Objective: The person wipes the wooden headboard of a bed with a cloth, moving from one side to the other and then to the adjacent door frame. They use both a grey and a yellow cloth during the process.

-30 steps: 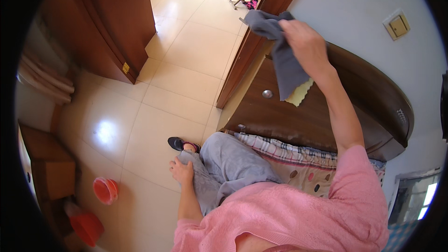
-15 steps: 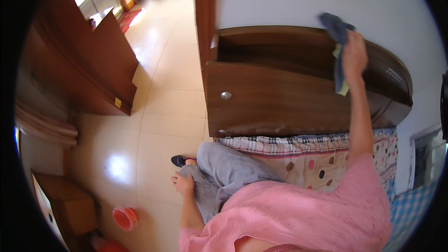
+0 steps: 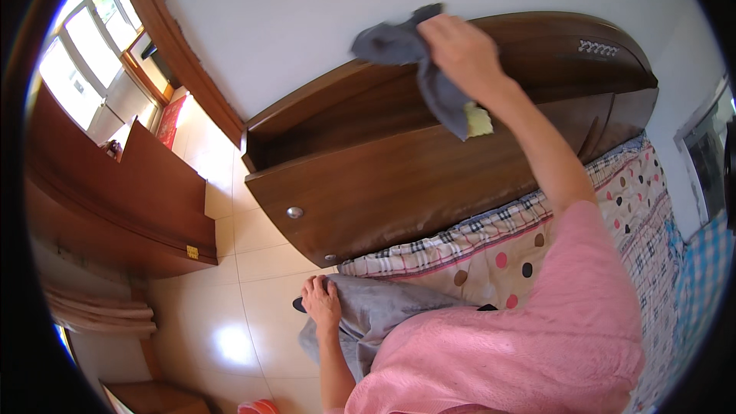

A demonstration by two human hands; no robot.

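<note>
A dark grey cloth with a pale yellow-green patch at its lower end hangs from my right hand, whose fingers are closed on it. This hand is over the back rim of the brown wooden headboard, close to the white wall. Part of the cloth droops across the headboard's long open recess. My left hand rests on the knee of my grey trousers, its fingers draped over the knee and holding nothing.
A bed with a dotted and checked sheet adjoins the headboard. At left stand a reddish-brown cabinet and a wooden door frame. A red bucket is on the tiled floor. A blue checked cloth lies far right.
My right hand has carried the cloth leftward along the headboard's top rim. The view has turned and shifted. My left hand stays on the knee.
</note>
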